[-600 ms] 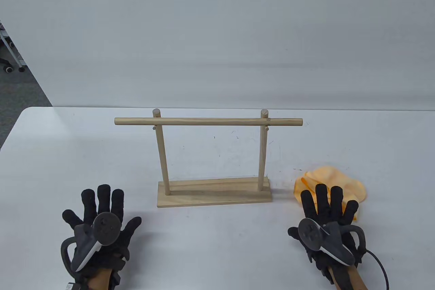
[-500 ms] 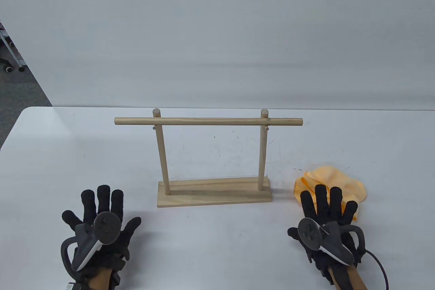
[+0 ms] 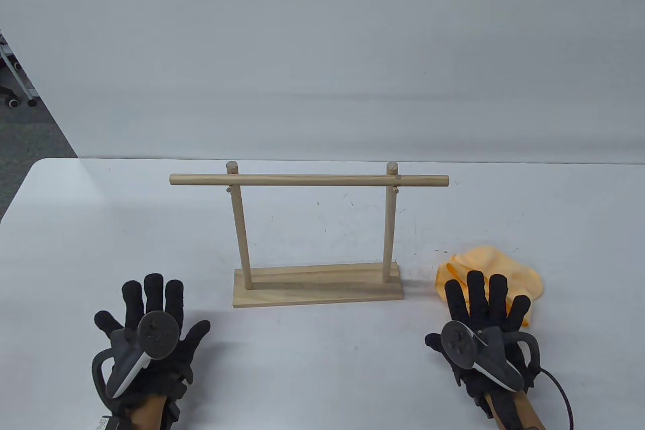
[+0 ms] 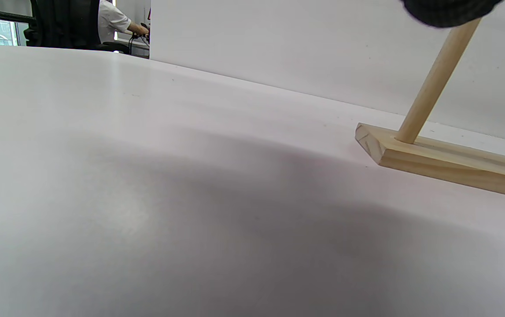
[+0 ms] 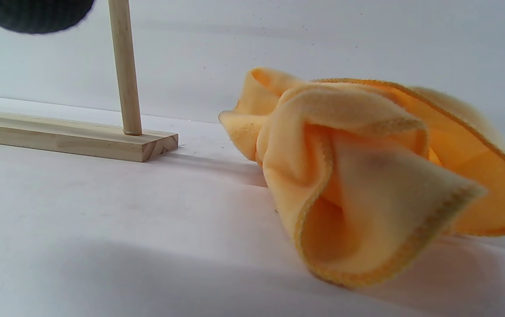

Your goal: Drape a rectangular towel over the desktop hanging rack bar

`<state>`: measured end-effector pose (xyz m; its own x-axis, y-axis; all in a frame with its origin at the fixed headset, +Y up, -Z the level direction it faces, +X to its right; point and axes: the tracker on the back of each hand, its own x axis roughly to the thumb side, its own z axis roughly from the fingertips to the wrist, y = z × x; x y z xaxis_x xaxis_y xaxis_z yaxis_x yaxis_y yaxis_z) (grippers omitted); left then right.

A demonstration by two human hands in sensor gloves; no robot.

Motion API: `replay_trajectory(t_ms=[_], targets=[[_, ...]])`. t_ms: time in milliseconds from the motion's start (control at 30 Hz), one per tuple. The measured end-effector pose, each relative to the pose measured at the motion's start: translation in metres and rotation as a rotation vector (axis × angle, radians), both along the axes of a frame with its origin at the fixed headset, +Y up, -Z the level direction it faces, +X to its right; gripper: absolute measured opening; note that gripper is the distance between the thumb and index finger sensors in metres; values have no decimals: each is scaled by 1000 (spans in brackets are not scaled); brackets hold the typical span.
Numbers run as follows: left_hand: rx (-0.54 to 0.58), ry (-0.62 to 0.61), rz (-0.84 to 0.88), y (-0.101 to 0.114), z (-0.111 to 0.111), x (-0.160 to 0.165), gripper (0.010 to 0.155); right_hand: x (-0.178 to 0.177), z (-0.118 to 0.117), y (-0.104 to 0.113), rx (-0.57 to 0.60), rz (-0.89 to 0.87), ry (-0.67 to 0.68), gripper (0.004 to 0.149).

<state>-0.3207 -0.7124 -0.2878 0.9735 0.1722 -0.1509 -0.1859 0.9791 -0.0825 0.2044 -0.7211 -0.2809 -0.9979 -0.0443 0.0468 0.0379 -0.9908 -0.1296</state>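
Note:
A wooden rack (image 3: pixel 317 286) stands at the table's middle, its round bar (image 3: pixel 308 180) bare across two posts. A crumpled yellow-orange towel (image 3: pixel 509 268) lies on the table right of the rack's base; the right wrist view shows it close, bunched in folds (image 5: pixel 366 176). My right hand (image 3: pixel 486 314) is flat with fingers spread, hovering over the towel's near edge and holding nothing. My left hand (image 3: pixel 151 316) is flat and spread, left of the rack's base (image 4: pixel 446 158), empty.
The white table (image 3: pixel 101 228) ends at a rounded left corner. A grey wall stands behind the table. A cable (image 3: pixel 562 394) trails from my right wrist. Office chair wheels (image 3: pixel 12 97) sit on the floor far left.

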Motion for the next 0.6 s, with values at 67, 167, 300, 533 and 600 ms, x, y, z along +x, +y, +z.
replay_trajectory(t_ms=[67, 167, 300, 533, 600], targets=[[2, -4, 22, 1, 0, 0, 86, 0, 0, 1, -10, 0, -2, 95], [-1, -1, 34, 0, -1, -2, 85, 2, -1, 0, -19, -21, -3, 95], [-27, 13, 33, -4, -2, -4, 85, 5, -2, -1, -36, -25, -14, 95], [-12, 14, 25, -2, -1, -3, 87, 6, -2, 0, -26, -24, -14, 95], [-7, 8, 21, -2, -1, -2, 88, 6, -2, 0, -23, -20, -14, 95]])
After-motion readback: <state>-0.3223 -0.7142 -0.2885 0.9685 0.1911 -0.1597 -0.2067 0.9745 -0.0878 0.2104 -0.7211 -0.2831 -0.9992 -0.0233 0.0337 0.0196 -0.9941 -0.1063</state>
